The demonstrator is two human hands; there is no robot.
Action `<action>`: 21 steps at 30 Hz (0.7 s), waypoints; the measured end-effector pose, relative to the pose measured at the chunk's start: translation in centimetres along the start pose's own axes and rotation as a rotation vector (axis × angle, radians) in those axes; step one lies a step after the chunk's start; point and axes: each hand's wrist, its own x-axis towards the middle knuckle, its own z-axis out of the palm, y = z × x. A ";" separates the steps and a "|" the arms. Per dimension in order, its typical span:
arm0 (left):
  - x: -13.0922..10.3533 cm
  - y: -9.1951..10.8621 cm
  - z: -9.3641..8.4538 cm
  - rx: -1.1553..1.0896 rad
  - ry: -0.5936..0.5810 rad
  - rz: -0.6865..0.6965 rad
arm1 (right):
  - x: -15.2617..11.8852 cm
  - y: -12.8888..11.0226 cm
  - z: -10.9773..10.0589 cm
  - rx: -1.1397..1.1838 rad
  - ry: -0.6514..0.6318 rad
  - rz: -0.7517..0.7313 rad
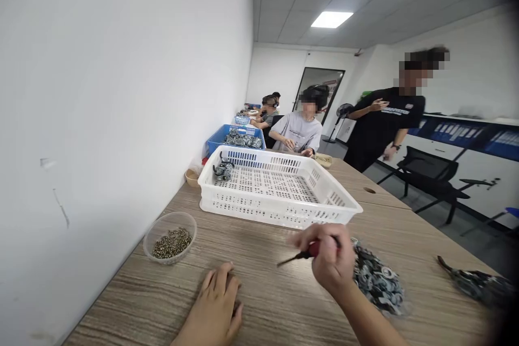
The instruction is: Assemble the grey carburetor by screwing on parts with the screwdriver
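In the head view my right hand grips a screwdriver by its red and black handle, with the thin dark shaft pointing left above the table. The hand is slightly blurred. My left hand rests on the wooden table, fingers laid out and thumb a little apart; no held thing shows. Left of it stands a clear round tub of small brass-coloured screws. Just right of my right hand lies a heap of small grey metal parts.
A white perforated crate stands ahead, a few metal parts in its left corner. Behind it is a blue crate of parts. Dark-handled pieces lie at right. A seated person and a standing person are beyond.
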 end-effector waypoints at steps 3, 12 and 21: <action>0.0 -0.5 0.5 0.042 0.062 0.037 | 0.4 1.4 2.2 0.058 -0.146 -0.006; 0.9 -0.4 0.5 0.222 0.320 0.128 | -0.8 4.9 7.7 -0.161 -0.401 0.014; 1.0 -2.3 2.3 0.280 0.356 0.134 | -2.3 4.5 7.9 -0.392 -0.850 -0.046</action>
